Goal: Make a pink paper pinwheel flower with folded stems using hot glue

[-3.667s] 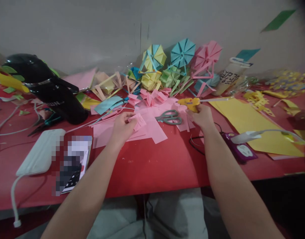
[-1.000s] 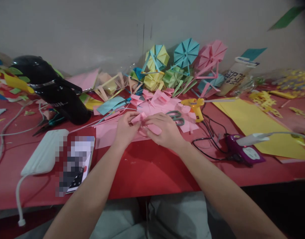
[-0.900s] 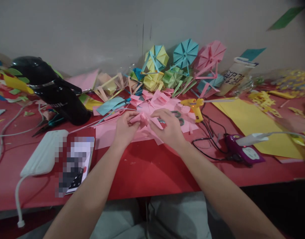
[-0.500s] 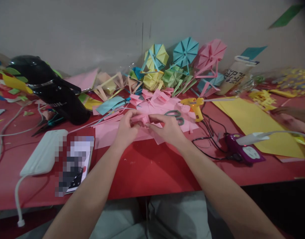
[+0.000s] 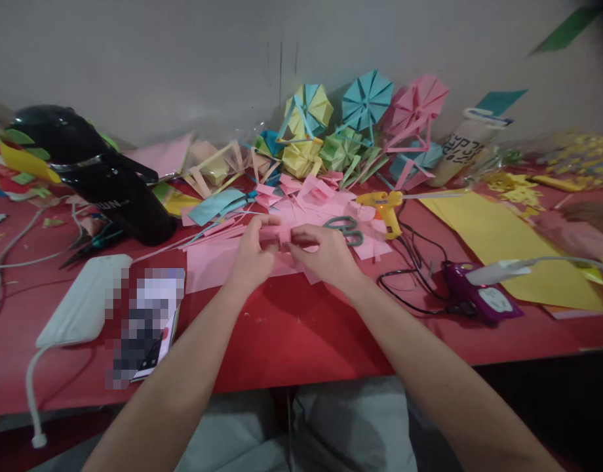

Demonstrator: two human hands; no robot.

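Head view: both forearms reach over the red desk [image 5: 291, 328] and meet at one small pink piece.
Left hand [image 5: 252, 255]: its grip is closed on the left end of the folded pink paper [image 5: 280, 234], thumb on top.
Right hand [image 5: 326, 255]: it pinches the right end of the same piece; the fingertips hide most of the fold, so its shape is hard to make out.
Folded pink paper: held just above the loose pink sheets [image 5: 217, 259], near the middle of the desk.
Scissors [image 5: 345, 229]: just beyond the right hand, one handle loop partly covered by pink strips.
Glue gun [image 5: 385, 204]: yellow, standing right of the scissors, its cord running toward the purple device [image 5: 481, 298].
Paper pinwheels [image 5: 365, 105]: a crowded cluster against the wall, overlapping one another.
Phone [image 5: 144, 321]: screen blurred out, unreadable.
Black object [image 5: 95, 174]: at the left, its lettering too small to read.
Right edge: another person's hand [image 5: 589, 213], blurred and cut off.
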